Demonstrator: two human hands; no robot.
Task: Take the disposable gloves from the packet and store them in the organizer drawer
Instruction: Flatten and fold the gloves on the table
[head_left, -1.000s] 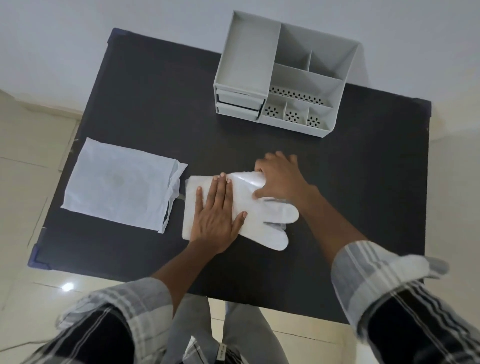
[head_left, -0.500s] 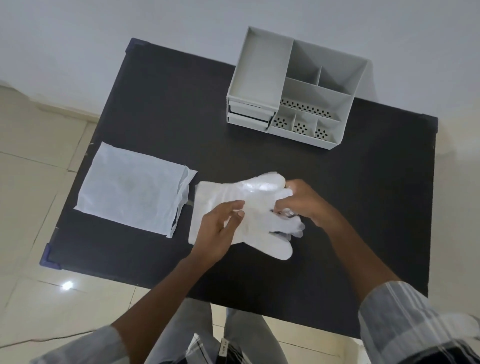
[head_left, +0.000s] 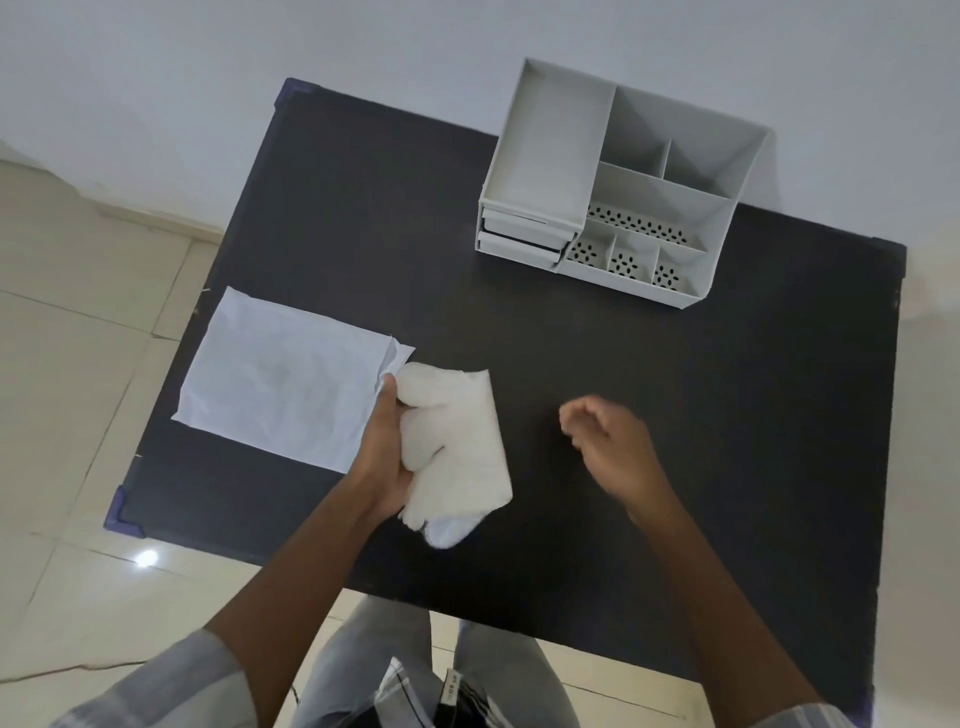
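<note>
My left hand (head_left: 382, 457) grips a folded bundle of white translucent disposable gloves (head_left: 457, 447), lifted a little above the dark table (head_left: 675, 415). The flat white packet (head_left: 285, 384) lies on the table to the left, its open end beside my left thumb. My right hand (head_left: 605, 436) hovers to the right of the bundle, blurred, fingers loosely curled and holding nothing. The grey organizer (head_left: 618, 197) stands at the far side of the table; its two drawers (head_left: 519, 241) at the front left look shut.
The organizer has open top compartments and perforated trays on its right side. A wall rises just behind it. Tiled floor shows to the left of the table and below its near edge.
The gloves lay flat under both hands; now they are folded into a bundle held in my left hand. My right hand has let go and moved away to the right.
</note>
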